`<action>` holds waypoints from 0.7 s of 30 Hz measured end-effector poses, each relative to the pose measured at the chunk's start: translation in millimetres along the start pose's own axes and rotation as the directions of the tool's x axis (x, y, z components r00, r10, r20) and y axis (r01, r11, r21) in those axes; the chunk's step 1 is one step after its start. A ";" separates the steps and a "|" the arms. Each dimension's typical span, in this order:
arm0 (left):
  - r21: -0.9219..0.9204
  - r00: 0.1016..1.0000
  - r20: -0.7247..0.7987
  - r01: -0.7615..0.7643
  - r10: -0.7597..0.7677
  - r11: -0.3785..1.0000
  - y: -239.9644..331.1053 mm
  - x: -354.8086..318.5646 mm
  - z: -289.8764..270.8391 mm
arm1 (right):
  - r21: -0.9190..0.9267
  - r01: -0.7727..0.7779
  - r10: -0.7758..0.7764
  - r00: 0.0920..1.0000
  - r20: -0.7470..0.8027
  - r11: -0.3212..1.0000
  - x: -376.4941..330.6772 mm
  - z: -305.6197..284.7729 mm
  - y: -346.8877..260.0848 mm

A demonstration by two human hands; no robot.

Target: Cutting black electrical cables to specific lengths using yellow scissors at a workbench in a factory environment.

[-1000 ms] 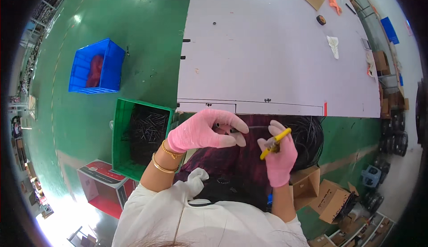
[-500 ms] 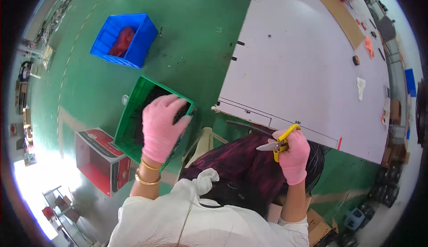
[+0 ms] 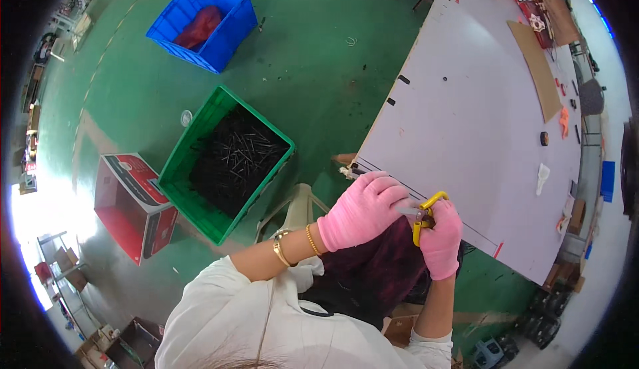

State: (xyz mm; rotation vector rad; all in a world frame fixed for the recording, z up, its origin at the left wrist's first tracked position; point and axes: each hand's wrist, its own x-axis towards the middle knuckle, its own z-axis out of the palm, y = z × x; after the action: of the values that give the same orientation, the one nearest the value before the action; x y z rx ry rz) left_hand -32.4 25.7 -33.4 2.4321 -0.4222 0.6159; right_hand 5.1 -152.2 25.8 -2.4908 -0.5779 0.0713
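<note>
My right hand [image 3: 441, 241], in a pink glove, is closed around yellow-handled scissors [image 3: 434, 199] at the near edge of the white table. The scissors' blades point left toward my left hand [image 3: 366, 210], also gloved in pink. Its fingers are curled together beside the blade tips, and whatever they pinch is hidden from view. Below both hands, dark purple-black cloth [image 3: 386, 262] covers my lap. On my left stands a green crate [image 3: 203, 129] holding a heap of thin black pieces [image 3: 239, 152].
The white table [image 3: 479, 122] spreads to the right, bearing a cardboard strip [image 3: 538, 72] and a dark tape roll [image 3: 544, 138]. A blue crate [image 3: 234, 34] with a red bundle [image 3: 200, 28] sits farther left. Beside the green crate lies an open red-grey box [image 3: 160, 236].
My left hand has moved right, from over the green crate to the scissors' blades, and its fingers have closed. The right hand still grips the scissors. The view has shifted.
</note>
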 end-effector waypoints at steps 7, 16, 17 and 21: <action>0.009 1.000 0.009 -0.017 0.017 1.000 -5.9 0.9 5.6 | -0.023 0.013 -0.013 1.000 0.022 1.000 2.6 -1.1 1.8; 0.023 1.000 0.021 -0.022 0.022 0.999 -10.7 -0.7 8.0 | -0.008 -0.009 0.010 1.000 0.025 1.000 2.1 -1.0 0.2; 0.020 0.999 0.021 -0.025 0.024 0.999 -11.0 -0.4 7.7 | -0.010 -0.012 0.013 1.000 0.024 1.000 1.9 -1.3 0.3; -0.019 0.999 0.039 -0.033 0.033 0.999 -12.0 3.0 4.6 | -0.054 0.005 -0.003 1.000 0.029 0.999 2.1 -3.1 1.9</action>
State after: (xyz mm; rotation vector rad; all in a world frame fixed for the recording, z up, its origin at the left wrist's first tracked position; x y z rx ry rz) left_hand -23.2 31.8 -40.8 2.4276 -0.4829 0.5765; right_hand 8.3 -154.3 27.5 -2.5443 -0.6039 0.0911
